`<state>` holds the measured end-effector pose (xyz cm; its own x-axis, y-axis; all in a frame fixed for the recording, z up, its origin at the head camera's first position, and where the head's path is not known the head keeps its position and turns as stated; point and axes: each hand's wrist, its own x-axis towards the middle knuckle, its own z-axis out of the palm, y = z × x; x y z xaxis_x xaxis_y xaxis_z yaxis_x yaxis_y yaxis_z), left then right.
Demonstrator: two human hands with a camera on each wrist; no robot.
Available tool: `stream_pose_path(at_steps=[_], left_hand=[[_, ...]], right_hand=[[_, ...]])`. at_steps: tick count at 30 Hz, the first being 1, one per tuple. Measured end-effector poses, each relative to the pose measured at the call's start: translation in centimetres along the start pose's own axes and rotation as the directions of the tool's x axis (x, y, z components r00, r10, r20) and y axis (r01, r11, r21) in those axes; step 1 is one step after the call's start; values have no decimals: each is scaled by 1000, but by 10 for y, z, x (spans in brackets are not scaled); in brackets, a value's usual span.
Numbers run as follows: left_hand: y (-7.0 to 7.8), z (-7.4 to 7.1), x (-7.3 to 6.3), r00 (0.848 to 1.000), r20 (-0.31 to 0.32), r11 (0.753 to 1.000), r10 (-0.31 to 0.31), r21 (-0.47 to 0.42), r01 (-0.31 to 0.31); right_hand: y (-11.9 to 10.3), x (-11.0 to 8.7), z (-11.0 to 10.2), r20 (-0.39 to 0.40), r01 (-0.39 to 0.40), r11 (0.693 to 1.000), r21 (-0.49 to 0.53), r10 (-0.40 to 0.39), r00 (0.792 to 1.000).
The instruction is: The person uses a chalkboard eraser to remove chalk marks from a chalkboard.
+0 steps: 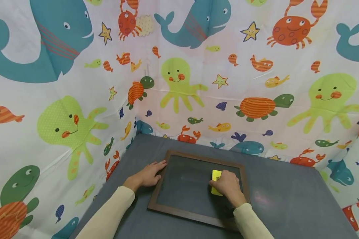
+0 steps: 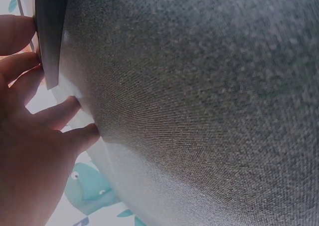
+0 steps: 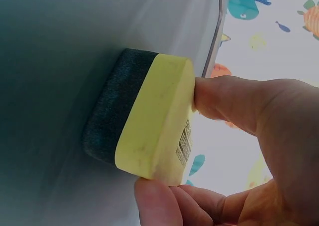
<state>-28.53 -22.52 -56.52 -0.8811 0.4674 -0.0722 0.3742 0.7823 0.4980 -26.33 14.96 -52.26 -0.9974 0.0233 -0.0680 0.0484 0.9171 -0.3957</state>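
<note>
A small blackboard (image 1: 185,189) with a brown wooden frame (image 1: 194,217) lies on the grey table. My left hand (image 1: 148,174) rests at its left edge. In the left wrist view the thumb and nearby fingers touch the dark frame side (image 2: 50,41), while two other fingertips (image 2: 92,133) rest on the grey cloth. Over the right part of the board, my right hand (image 1: 229,186) pinches a yellow board eraser (image 1: 216,175) between thumb and fingers. The right wrist view shows its dark felt (image 3: 117,106) side down against the board.
A grey cloth-covered table (image 1: 287,199) extends around the board on all sides. Behind it and to the left and right hang white curtains (image 1: 197,126) printed with sea animals, reaching down to the table's edges.
</note>
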Motion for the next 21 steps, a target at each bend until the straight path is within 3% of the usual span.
stream_pose_path(at_steps=[21], left_hand=[[2,0,1,1000,2,1000,-5,23,4]], right_hand=[[49,-5,-25,16,-62,998,-27,62,998]])
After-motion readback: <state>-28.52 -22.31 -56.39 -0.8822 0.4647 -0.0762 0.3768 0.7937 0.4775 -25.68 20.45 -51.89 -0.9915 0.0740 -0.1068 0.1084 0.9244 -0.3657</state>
